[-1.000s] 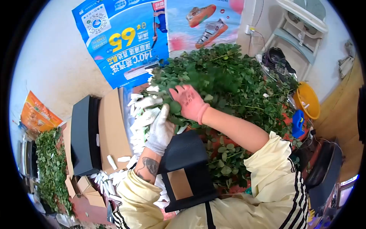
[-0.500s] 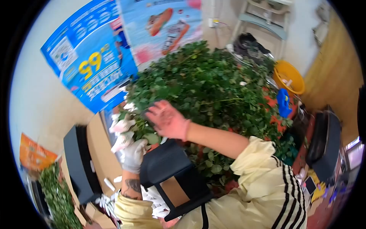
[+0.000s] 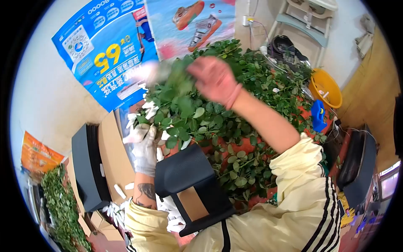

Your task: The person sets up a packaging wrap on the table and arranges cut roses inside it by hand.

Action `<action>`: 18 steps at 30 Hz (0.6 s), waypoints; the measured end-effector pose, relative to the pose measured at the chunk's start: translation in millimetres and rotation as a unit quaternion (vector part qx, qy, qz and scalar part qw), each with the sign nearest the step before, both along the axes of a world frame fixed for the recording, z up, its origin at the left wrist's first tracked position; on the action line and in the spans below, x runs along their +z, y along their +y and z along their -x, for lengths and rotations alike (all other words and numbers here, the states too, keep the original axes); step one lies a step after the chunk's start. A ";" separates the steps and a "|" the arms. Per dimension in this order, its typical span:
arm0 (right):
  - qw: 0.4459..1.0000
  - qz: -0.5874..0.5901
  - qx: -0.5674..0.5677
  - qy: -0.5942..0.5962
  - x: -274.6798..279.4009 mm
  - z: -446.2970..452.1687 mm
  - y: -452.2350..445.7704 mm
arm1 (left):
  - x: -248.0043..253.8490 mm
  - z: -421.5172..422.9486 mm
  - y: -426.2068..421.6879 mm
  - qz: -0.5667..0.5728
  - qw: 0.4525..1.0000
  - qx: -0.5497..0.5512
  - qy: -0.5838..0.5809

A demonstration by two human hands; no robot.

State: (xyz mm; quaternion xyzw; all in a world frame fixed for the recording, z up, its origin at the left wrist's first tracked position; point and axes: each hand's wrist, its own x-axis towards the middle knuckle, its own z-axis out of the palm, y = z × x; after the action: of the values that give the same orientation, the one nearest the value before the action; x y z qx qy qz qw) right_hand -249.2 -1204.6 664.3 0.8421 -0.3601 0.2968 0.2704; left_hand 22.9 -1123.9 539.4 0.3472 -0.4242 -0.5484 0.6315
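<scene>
My left hand (image 3: pixel 144 152), in a white glove, is closed on a white-sleeved piece (image 3: pixel 135 134) beside the leaf pile. Over the pile, my right hand (image 3: pixel 215 80), in a pink glove, is raised with curled fingers around a leafy stem (image 3: pixel 181 80). Motion smears this stem, and a pale blurred tip (image 3: pixel 150 72) shows at its left end. Green leafy stems (image 3: pixel 252 80) lie heaped on a red surface. More white-sleeved tips (image 3: pixel 150 109) stick out along the pile's left edge. A black ribbed stand (image 3: pixel 182 168) with a cardboard patch is close to my body.
Black sheets (image 3: pixel 87 168) and brown cardboard (image 3: pixel 113 151) stand at the left, with loose white sleeves (image 3: pixel 119 191) nearby. A yellow basin (image 3: pixel 326 89), a blue tool (image 3: pixel 318 115) and a high chair (image 3: pixel 304 26) are at the right. Posters (image 3: pixel 100 54) hang behind.
My right hand has risen away from the stand, with a leafy stem now in its fingers. My left hand has moved slightly up. The camera view has shifted a little.
</scene>
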 end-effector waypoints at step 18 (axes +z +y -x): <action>0.970 0.226 0.022 -0.086 91.0 35.7 2.7 | -0.9 -20.2 -2.7 -0.117 0.989 -0.017 0.093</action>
State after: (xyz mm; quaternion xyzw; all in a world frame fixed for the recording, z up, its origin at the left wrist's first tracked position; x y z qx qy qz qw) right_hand -284.8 -1201.9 755.4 0.7379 -0.2868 0.4480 0.4155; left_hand 43.1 -1126.6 538.4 0.3589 -0.3024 -0.6347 0.6140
